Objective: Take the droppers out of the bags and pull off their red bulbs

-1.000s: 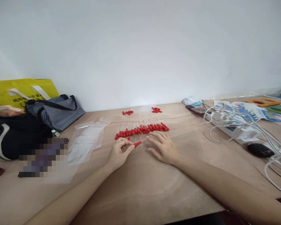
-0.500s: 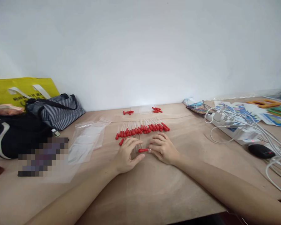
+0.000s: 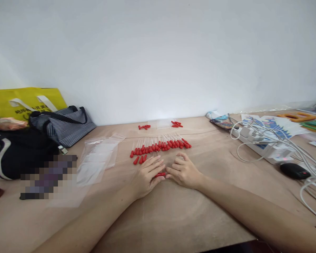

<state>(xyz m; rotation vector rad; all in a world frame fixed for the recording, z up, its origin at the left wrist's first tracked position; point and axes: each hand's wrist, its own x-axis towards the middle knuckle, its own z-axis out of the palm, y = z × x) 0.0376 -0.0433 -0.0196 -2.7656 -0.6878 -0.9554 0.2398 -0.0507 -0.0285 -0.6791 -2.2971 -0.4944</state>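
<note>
Between my two hands lies a red rubber dropper bulb (image 3: 162,174), only partly visible. My left hand (image 3: 147,175) closes around one end of it with thumb and fingers. At its other end, the fingertips of my right hand (image 3: 184,171) pinch it. Just beyond the hands, several droppers with red bulbs (image 3: 160,144) lie side by side in a row, their clear thin tubes pointing toward the wall. A few red bulbs (image 3: 140,160) sit in front of that row, close to my left fingers. Clear tubes (image 3: 155,154) show just past my left fingertips.
Loose red bulbs (image 3: 144,127) and another small group (image 3: 177,124) lie near the wall. Clear plastic bags (image 3: 94,158) and a striped bag (image 3: 65,123) are at left. On the right are a power strip (image 3: 268,153), white cables and a black mouse (image 3: 295,170).
My left hand has moved right and closed over the red bulb, which was in plain view in my right fingers. More red bulbs now show beside my left fingers.
</note>
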